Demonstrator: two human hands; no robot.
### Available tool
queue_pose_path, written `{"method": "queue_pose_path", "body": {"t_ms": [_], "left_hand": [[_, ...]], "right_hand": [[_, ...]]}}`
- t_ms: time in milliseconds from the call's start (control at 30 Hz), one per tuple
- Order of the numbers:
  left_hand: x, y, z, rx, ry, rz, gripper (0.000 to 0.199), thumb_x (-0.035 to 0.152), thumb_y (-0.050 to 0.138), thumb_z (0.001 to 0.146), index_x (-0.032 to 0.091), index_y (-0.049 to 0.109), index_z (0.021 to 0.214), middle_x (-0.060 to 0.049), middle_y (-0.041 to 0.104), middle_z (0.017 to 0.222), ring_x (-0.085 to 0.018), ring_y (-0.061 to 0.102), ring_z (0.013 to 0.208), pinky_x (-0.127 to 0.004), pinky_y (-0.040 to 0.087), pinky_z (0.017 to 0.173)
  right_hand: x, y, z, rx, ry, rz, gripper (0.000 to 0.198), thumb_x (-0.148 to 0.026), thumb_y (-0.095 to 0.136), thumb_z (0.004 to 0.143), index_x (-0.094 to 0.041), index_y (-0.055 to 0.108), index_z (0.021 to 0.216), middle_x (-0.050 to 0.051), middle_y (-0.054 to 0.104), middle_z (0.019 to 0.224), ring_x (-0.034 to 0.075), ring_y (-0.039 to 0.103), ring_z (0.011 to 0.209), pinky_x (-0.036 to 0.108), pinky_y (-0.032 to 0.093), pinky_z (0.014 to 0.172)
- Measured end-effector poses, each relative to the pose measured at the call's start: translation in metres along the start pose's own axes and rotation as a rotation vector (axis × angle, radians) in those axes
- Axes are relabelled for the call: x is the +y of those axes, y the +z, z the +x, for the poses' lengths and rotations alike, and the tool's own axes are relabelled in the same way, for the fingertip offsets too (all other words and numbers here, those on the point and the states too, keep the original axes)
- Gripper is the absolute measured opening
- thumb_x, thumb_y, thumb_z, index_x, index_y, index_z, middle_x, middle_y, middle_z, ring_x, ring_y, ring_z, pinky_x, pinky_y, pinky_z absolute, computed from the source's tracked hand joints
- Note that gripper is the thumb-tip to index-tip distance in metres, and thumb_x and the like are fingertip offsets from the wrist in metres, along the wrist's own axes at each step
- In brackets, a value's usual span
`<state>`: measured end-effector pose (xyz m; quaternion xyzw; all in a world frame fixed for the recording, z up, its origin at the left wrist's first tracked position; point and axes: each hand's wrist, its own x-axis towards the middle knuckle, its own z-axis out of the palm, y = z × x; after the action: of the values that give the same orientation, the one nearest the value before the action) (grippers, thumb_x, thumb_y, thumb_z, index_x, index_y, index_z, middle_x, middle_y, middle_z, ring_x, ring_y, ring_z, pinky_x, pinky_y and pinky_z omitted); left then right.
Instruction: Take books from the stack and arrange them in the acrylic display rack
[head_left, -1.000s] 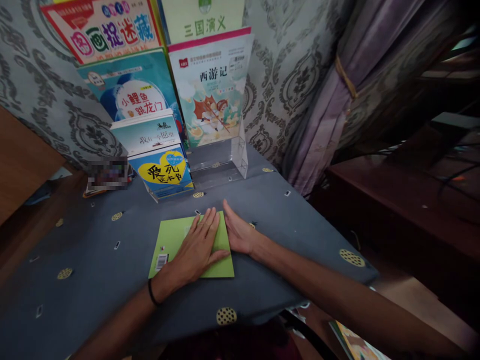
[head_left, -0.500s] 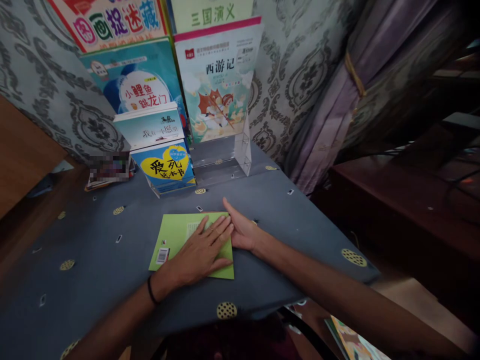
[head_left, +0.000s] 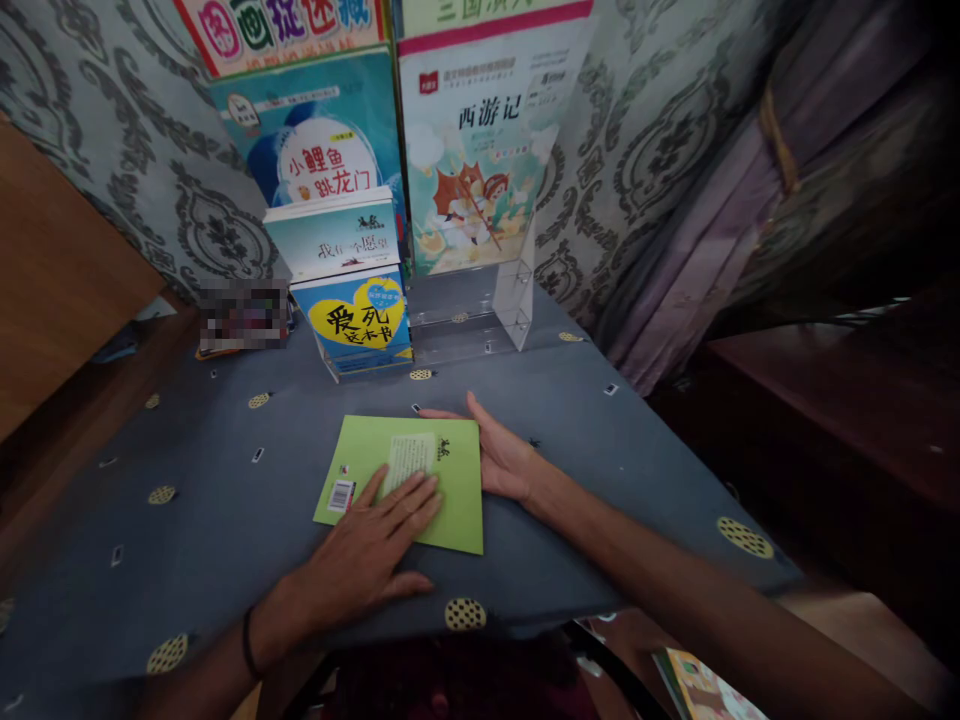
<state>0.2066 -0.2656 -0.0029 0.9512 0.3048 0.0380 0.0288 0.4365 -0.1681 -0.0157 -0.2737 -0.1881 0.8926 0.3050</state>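
Observation:
A thin green book [head_left: 459, 490] lies on the table with its back cover up, a barcode at its lower left and a pale text block in the middle. My left hand [head_left: 382, 535] rests flat across the near part of that cover, fingers stretched and a little apart. Along the book's right edge stands my right hand [head_left: 504, 452], thumb up and palm turned toward the book. Its fingers reach behind the far right corner, where the book partly hides them. Whether they go underneath I cannot tell.
Beyond the book stands a clear tiered rack [head_left: 516, 305] holding several picture books, among them a blue and yellow book [head_left: 360, 320]. A small pile of books [head_left: 244, 320] sits at the left. The table's cloth [head_left: 225, 540] is grey-blue. A purple curtain [head_left: 697, 250] hangs at the right.
My left hand has slid toward me and to the left over the cover, so more of the printed text shows. My right hand stays at the right edge. The whole view has shifted slightly.

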Motion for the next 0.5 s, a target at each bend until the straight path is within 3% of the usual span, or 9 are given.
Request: {"method": "queue_pose_path", "body": {"t_ms": [167, 333, 433, 500], "left_hand": [[-0.02, 0.008, -0.027, 0.104, -0.164, 0.098, 0.089, 0.066, 0.041, 0.096, 0.02, 0.003, 0.161, -0.015, 0.038, 0.159, -0.029, 0.034, 0.148, -0.057, 0.021, 0.122], [-0.031, 0.032, -0.029, 0.24, -0.135, 0.252, 0.09, 0.069, 0.045, 0.093, 0.018, 0.015, 0.161, -0.017, 0.045, 0.155, -0.034, 0.038, 0.146, -0.056, 0.025, 0.121], [-0.036, 0.038, -0.024, 0.363, -0.106, 0.364, 0.064, 0.04, 0.039, 0.103, 0.019, 0.019, 0.161, -0.011, 0.051, 0.151, -0.029, 0.042, 0.144, -0.048, 0.031, 0.12], [-0.039, 0.034, -0.022, 0.393, -0.091, 0.387, 0.062, 0.016, 0.034, 0.101, 0.023, 0.019, 0.161, -0.005, 0.056, 0.148, -0.023, 0.049, 0.139, -0.038, 0.04, 0.116]], "right_hand": [[-0.002, 0.007, -0.003, 0.033, -0.025, 0.01, 0.068, -0.065, 0.028, 0.101, -0.015, 0.06, 0.134, 0.013, 0.075, 0.108, 0.023, 0.073, 0.092, 0.04, 0.05, 0.096], [-0.001, 0.007, -0.006, -0.048, -0.025, -0.013, 0.071, -0.068, 0.034, 0.099, -0.012, 0.06, 0.133, 0.014, 0.076, 0.101, 0.022, 0.073, 0.088, 0.039, 0.049, 0.095], [0.002, 0.004, -0.006, -0.083, -0.03, -0.015, 0.072, -0.071, 0.039, 0.096, -0.01, 0.066, 0.125, 0.015, 0.075, 0.101, 0.024, 0.073, 0.09, 0.04, 0.048, 0.097], [0.003, 0.003, -0.007, -0.115, -0.06, -0.024, 0.075, -0.074, 0.04, 0.094, -0.01, 0.068, 0.121, 0.016, 0.076, 0.101, 0.025, 0.072, 0.093, 0.042, 0.046, 0.1]]}}
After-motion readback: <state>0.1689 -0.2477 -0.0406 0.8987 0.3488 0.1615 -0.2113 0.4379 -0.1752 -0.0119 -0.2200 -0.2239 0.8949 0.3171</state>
